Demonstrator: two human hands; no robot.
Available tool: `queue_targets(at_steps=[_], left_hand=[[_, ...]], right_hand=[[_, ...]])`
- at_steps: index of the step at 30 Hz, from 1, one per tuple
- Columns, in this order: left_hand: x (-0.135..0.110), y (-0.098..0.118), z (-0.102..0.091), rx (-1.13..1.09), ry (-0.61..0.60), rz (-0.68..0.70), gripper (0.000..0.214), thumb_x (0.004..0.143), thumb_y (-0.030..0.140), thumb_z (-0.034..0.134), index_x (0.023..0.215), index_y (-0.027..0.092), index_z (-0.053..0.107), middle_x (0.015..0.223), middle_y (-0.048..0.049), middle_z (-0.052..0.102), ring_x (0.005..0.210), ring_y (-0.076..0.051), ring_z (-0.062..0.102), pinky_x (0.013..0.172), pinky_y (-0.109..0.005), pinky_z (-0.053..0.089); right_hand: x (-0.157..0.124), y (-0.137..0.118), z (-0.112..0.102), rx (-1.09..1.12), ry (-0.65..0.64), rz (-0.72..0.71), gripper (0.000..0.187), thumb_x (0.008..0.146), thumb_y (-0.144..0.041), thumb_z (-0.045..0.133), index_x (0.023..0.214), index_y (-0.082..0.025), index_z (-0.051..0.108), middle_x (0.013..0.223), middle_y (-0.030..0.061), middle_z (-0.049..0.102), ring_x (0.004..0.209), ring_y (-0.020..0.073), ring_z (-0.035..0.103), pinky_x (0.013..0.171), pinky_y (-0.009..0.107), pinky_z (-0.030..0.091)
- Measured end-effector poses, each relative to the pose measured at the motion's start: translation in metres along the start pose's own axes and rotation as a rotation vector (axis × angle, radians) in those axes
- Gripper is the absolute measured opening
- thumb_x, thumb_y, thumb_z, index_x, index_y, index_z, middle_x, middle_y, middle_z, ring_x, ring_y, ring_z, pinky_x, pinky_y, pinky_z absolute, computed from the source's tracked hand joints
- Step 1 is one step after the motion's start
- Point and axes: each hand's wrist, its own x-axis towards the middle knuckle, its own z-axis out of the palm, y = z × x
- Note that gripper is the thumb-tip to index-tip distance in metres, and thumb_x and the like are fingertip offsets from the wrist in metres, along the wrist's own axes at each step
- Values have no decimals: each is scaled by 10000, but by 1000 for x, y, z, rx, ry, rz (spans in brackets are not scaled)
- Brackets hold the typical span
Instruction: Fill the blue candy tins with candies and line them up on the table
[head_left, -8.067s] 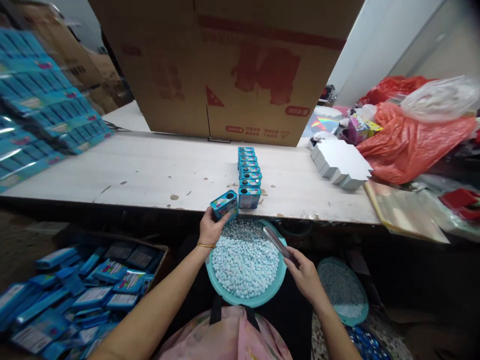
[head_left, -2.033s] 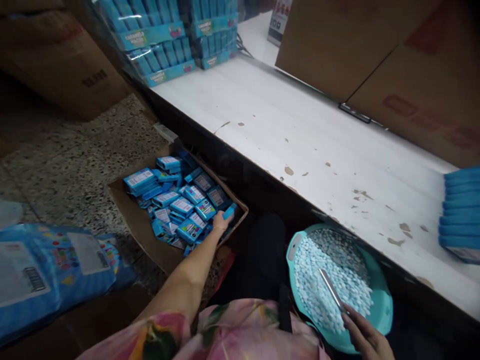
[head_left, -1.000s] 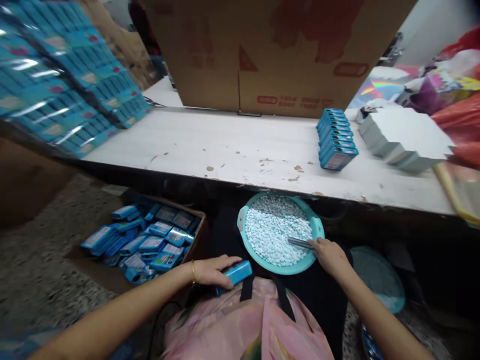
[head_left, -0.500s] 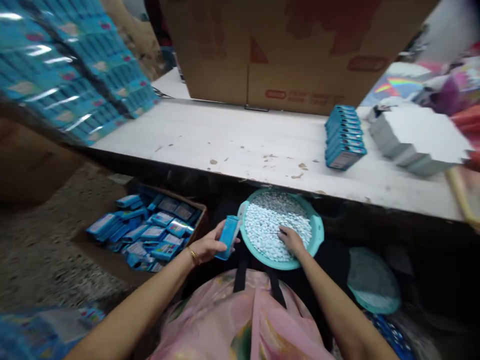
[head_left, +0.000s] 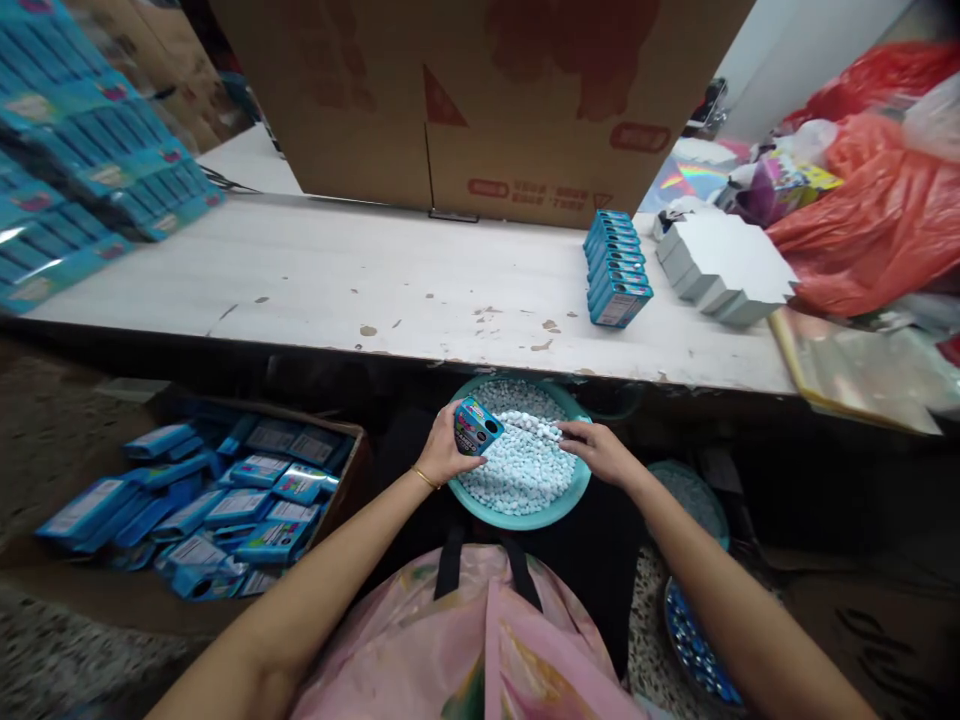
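Note:
My left hand point(head_left: 441, 458) is closed on a small blue box point(head_left: 477, 428), tipped with its open end toward the right. My right hand point(head_left: 600, 450) is closed on a clear scoop point(head_left: 534, 428) loaded with pale blue candies, and the scoop's tip meets the box's open end. Both hands hover over a teal basin point(head_left: 529, 517) in my lap, full of pale blue candies point(head_left: 517, 475).
A row of filled blue boxes point(head_left: 616, 265) stands on the white table point(head_left: 360, 280), beside white cartons point(head_left: 724, 270). A big cardboard box point(head_left: 480, 100) stands behind, with red bags point(head_left: 870, 220) at the right. A floor carton point(head_left: 225, 485) holds flat blue boxes. A second basin point(head_left: 697, 495) sits lower right.
My left hand took a blue box from the floor carton and carried it over the basin. My right hand dipped the scoop into the candies and raised it to the box.

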Motion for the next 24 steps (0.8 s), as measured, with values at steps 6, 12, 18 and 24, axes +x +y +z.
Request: queue_targets(at_steps=[6,12,18,24], left_hand=[[3,6,17,146,67,73,935,489,355,740,1264,170,252,1224,-122,402,1125,-307,394,956,-445,312],[-1,-2,25,151,119,37,951,469,397,757,1246,154,266,1198,-130,408,1110,-298,397,953,-430,319],[0,-10,25,75,101,-3,840,520,392,735,1214,165,321,1154,-112,441,1079,-278,425,939,-424,333],[-2,-21,17,-1,42,28,424,682,317,618,1054,182,464,1038,-76,499,1022,-233,462,908,-393,371]], right_hand=[[7,-54,-24,-550,-119,2,298,803,-328,480,1075,-274,591,1042,27,635,956,211,568,788,305,425],[23,-101,-17,-884,-185,3,230,788,-249,442,886,-173,637,890,101,643,828,216,593,717,319,419],[25,-124,-19,-940,-172,-110,214,766,-116,414,818,-145,619,835,111,622,822,212,579,720,315,389],[1,-54,-28,-944,-87,10,217,815,-165,405,948,-192,576,871,86,609,863,197,565,751,303,370]])
